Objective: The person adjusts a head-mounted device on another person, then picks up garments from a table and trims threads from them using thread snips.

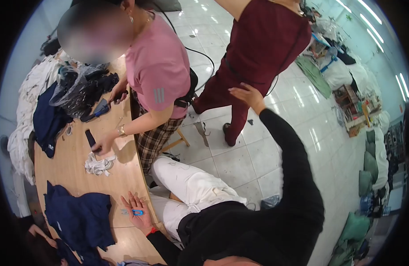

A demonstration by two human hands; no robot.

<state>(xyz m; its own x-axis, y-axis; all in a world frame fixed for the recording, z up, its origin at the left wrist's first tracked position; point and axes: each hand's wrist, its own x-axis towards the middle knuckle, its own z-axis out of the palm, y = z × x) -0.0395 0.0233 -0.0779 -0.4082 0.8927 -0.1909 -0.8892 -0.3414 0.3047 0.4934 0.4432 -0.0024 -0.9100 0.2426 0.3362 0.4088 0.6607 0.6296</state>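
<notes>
My left hand (143,218) is over the front edge of the table, palm up with its fingers partly spread. Blue-handled thread snips (138,213) rest across the palm and fingers, the metal blades pointing left. Beside this hand lies a dark navy garment (78,215), spread on the wood. My right hand (248,96) is raised at the end of an outstretched arm, fingers extended and holding nothing. It appears close to the person in maroon; whether it touches them I cannot tell.
A person in a pink shirt (158,57) works at the wooden table (124,177) near white fabric scraps (99,164). Another person in maroon (266,40) stands on the tiled floor. Dark clothes and plastic (80,86) lie farther along. Piles of fabric line the right wall.
</notes>
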